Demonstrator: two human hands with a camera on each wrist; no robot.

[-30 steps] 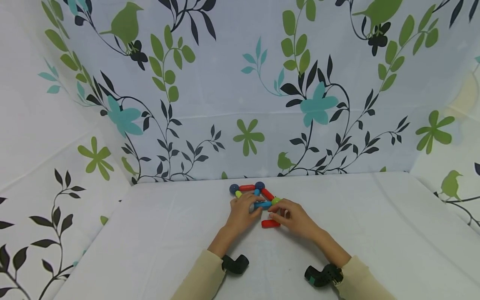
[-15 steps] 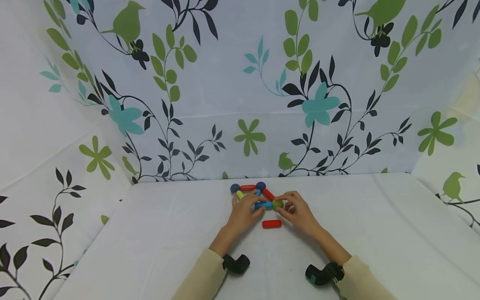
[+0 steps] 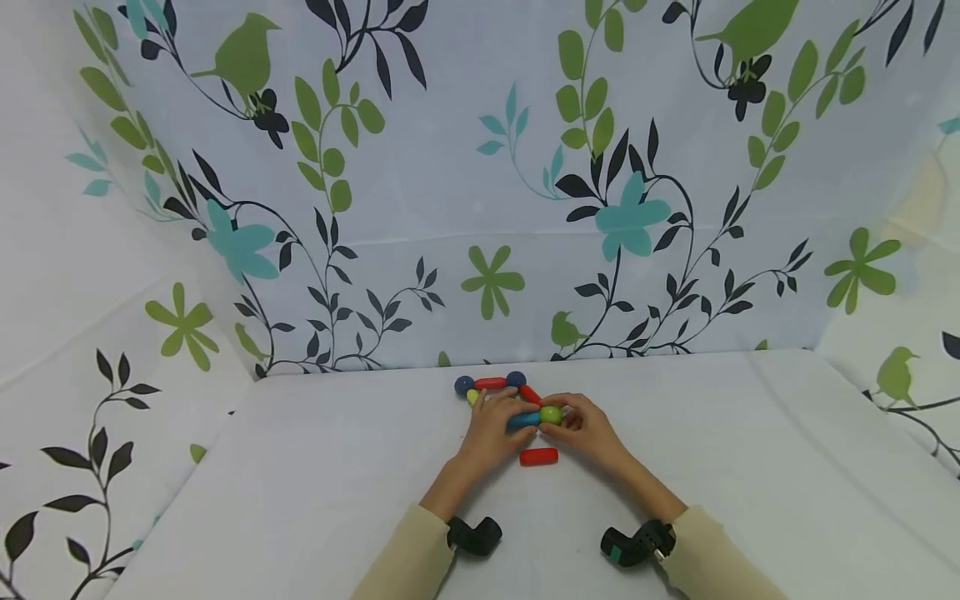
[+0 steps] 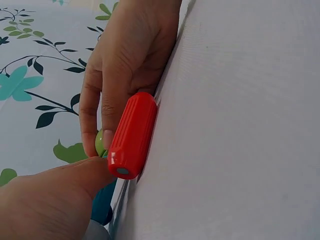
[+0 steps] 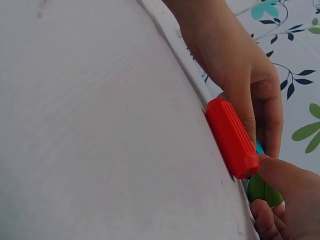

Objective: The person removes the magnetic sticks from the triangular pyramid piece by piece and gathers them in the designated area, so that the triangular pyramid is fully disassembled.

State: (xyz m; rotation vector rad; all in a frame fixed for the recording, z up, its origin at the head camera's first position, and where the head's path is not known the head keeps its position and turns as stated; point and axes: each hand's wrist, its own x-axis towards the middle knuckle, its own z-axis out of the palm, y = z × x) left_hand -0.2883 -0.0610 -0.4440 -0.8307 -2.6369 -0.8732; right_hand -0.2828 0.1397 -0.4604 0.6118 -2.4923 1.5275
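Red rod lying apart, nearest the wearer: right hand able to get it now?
Likely yes. The red rod lies close to the right hand, with nothing seen on top of it. But that hand pinches the green ball, so it would probably need to let go first.

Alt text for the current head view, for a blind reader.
The left hand pinches a blue rod and the right hand a green ball at the rod's end, over a white table. A separate red rod lies lower in the picture.

Bird-print fabric (image 3: pixel 450 200) hangs behind the white table (image 3: pixel 345 467).
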